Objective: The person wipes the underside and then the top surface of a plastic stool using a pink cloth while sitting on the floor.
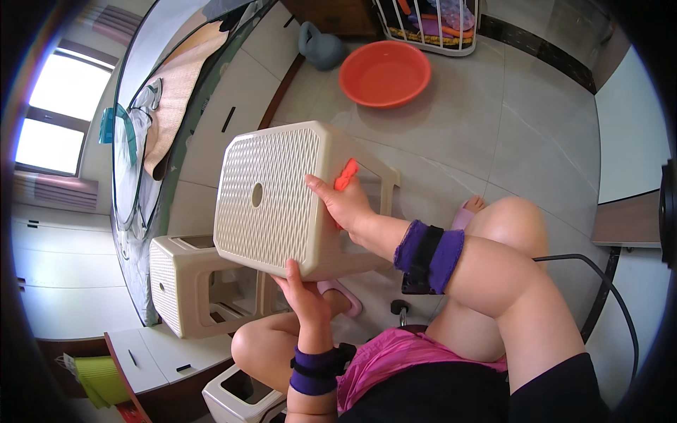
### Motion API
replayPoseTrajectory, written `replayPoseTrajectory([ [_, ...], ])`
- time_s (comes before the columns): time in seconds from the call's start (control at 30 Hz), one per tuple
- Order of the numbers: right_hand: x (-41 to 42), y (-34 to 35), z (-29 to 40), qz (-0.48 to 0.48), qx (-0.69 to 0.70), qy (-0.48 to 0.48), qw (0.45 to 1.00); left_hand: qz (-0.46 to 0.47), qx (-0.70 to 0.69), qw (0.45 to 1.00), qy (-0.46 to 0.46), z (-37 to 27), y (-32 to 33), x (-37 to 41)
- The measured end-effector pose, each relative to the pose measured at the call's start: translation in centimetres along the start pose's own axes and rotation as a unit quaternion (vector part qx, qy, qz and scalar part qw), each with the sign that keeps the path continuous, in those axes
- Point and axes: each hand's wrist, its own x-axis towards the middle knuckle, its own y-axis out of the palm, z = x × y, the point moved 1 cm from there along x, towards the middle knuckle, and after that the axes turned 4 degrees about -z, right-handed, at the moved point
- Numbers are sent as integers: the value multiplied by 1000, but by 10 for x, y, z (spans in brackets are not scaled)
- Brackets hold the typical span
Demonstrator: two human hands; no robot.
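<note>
A beige plastic stool [270, 195] is tipped on its side in front of me, its woven-pattern seat with an oval hole facing left. My left hand [307, 301] grips its lower edge, thumb on the seat's rim. My right hand [346, 203] has its thumb on the seat's edge and presses an orange-red cloth [346, 174] against the stool's side; the fingers are mostly hidden. Behind and below, a second beige stool [195, 285] lies on its side. Part of a third one [246, 394] shows at the bottom.
On the tiled floor stand a red-orange basin [386, 74], a blue-grey watering can [321, 50] and a white rack [470, 50] of cloths. A bed with drawers [227, 119] is at the left. A green bin [100, 380] is at lower left, and a black cable [608, 285] hangs at right.
</note>
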Motion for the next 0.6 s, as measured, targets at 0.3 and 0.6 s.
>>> replayPoseTrajectory([
  [0.3, -30, -1, -7, -102, 79, 2, 992, 73, -32, 992, -95, 7, -47, 73],
  [0.6, -8, -29, 0, 37, -138, -53, 988, 80, -11, 991, -107, 13, -34, 99],
])
